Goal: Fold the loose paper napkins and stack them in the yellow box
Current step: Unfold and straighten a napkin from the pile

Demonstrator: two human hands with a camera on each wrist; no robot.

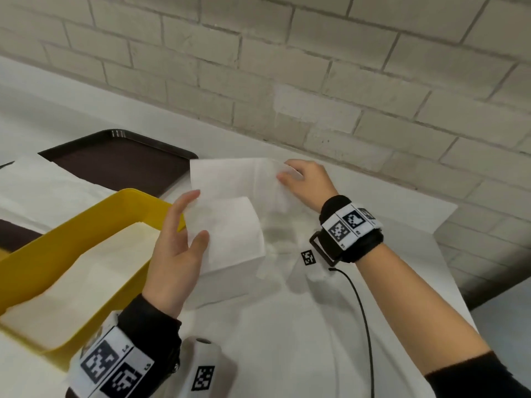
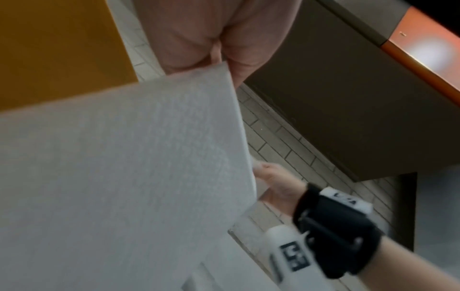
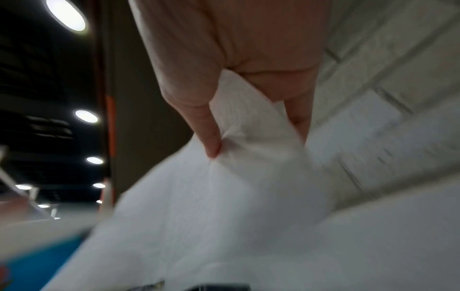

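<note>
A white paper napkin [image 1: 230,182] hangs partly folded in the air over the white table [image 1: 344,326]. My left hand [image 1: 194,219] holds its lower left part, thumb on the front and fingers behind. My right hand [image 1: 287,176] pinches its upper right corner. The yellow box [image 1: 86,219] stands at the left under my left forearm, with folded napkins [image 1: 86,271] lying in it. In the left wrist view the napkin [image 2: 124,167] covers my fingers, with the yellow box [image 2: 62,49] behind. The right wrist view shows my thumb [image 3: 209,137] pressed into the napkin [image 3: 224,196].
A dark brown tray [image 1: 120,162] lies at the back left, with loose unfolded napkins [image 1: 43,191] spread over its near side. A white marked device [image 1: 207,366] sits by my left wrist. A black cable [image 1: 365,311] runs under my right arm. A brick wall [image 1: 316,81] borders the table.
</note>
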